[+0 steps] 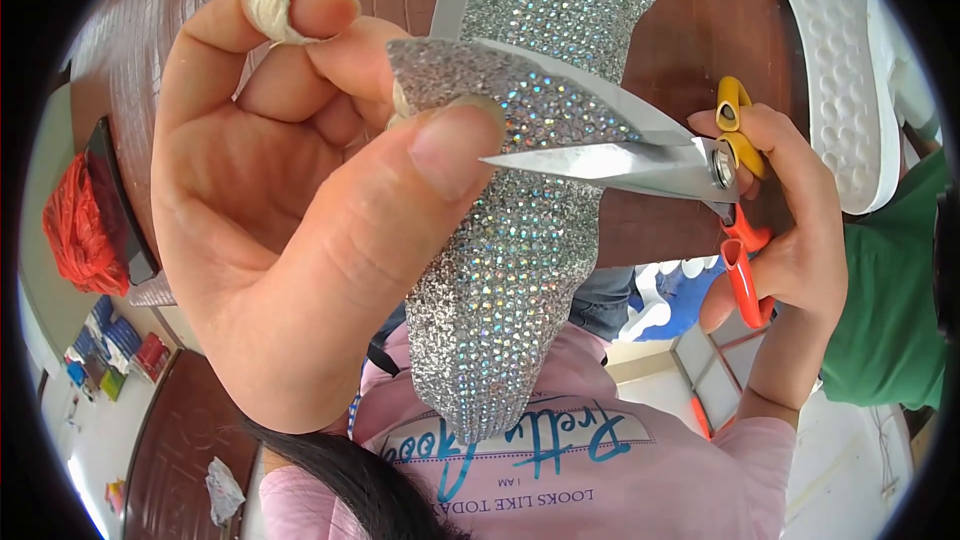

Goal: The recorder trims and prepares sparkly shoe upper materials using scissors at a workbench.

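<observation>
My left hand (280, 240) is raised close at the left, its thumb and a finger pinching the edge of a silver fabric piece (500, 280) covered in rows of small rhinestones. Pale tape wraps one of its fingertips. The fabric hangs down in front of my pink shirt, and more of it stretches up behind the hand. At the right, my right hand (805, 210) grips scissors (620, 160) with yellow and orange handle loops. Their blades point left and stand apart, with the pinched flap of fabric between them. One blade tip is close to my left thumb.
Behind the fabric lies a dark brown tabletop (720, 30). A white, dimpled, sole-like piece (850, 70) stands along the right. Green clothing (890, 300) shows beside it. Far left are a red plastic bag (85, 225) and another brown table (165, 460) with a crumpled white wrapper (224, 490).
</observation>
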The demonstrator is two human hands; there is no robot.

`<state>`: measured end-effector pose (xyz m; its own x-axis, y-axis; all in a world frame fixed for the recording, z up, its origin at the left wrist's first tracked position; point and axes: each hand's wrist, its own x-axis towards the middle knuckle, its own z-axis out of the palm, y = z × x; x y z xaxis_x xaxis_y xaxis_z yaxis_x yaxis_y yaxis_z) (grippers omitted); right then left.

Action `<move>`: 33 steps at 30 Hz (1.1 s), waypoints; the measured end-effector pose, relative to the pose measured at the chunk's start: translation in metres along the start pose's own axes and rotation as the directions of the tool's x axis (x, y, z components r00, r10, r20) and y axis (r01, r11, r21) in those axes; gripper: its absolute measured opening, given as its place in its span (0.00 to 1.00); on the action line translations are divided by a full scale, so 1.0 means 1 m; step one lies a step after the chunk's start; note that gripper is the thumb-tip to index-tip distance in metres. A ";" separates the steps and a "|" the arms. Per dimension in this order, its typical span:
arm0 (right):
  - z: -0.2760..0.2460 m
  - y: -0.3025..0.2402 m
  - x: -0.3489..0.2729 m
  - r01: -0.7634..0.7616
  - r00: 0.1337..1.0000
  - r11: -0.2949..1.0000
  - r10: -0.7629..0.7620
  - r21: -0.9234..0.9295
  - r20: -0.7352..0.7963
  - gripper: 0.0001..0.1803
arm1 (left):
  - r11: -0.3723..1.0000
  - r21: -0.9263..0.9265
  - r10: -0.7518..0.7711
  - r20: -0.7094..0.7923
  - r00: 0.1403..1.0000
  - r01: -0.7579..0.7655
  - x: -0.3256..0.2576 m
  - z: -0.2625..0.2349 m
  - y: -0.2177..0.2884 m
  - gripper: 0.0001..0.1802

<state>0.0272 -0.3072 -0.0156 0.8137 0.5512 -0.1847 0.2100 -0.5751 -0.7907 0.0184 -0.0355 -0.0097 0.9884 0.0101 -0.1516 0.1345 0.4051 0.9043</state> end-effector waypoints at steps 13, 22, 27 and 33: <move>0.004 -0.003 0.000 -0.060 0.998 0.998 0.060 -0.006 0.003 0.64 | 0.999 -0.041 -0.003 -0.047 0.999 0.001 -0.001 0.005 0.002 0.22; 0.012 -0.011 0.005 -0.012 0.993 0.998 0.019 0.054 -0.118 0.53 | 0.997 -0.074 -0.040 -0.106 0.994 0.032 -0.002 0.008 0.004 0.22; 0.006 -0.013 0.003 -0.048 0.996 0.998 0.051 0.046 -0.072 0.55 | 0.992 -0.122 0.012 -0.061 0.998 -0.019 0.000 0.006 -0.002 0.21; 0.000 -0.012 0.008 0.045 0.997 0.999 -0.045 0.006 -0.060 0.57 | 0.988 -0.140 0.060 -0.086 0.994 -0.072 -0.001 0.010 -0.004 0.21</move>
<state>0.0313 -0.2963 -0.0078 0.8346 0.5389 -0.1139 0.2434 -0.5463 -0.8015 0.0180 -0.0465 -0.0092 0.9849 0.1134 -0.1308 0.0519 0.5271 0.8482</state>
